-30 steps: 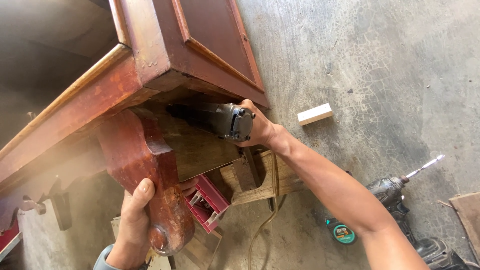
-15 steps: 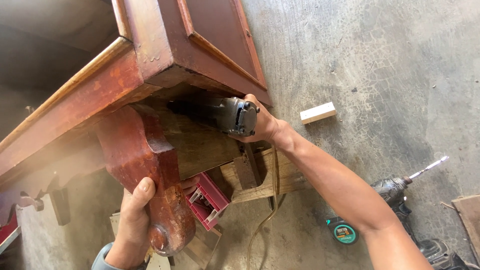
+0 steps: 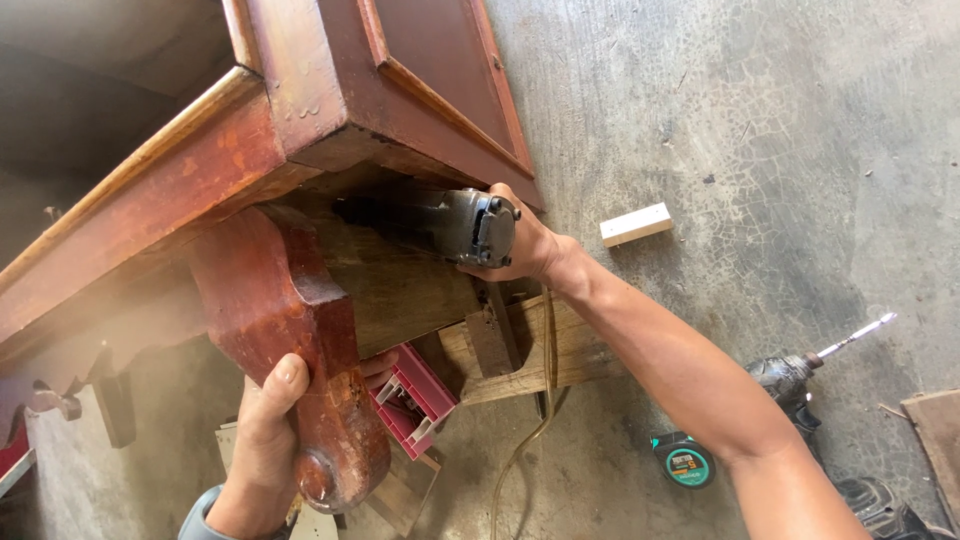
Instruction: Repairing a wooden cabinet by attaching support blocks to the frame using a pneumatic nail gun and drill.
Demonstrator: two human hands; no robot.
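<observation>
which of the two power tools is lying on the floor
The drill with the bit, lying beside the tape measure; the other tool is held by the right hand.

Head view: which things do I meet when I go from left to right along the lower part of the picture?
Left hand on the red carved leg → pink plastic box → tape measure → drill.

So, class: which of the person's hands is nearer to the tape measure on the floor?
Right. The right hand grips a power tool under the furniture, up and left of the tape measure. The left hand clasps the carved leg, much farther to its left.
</observation>
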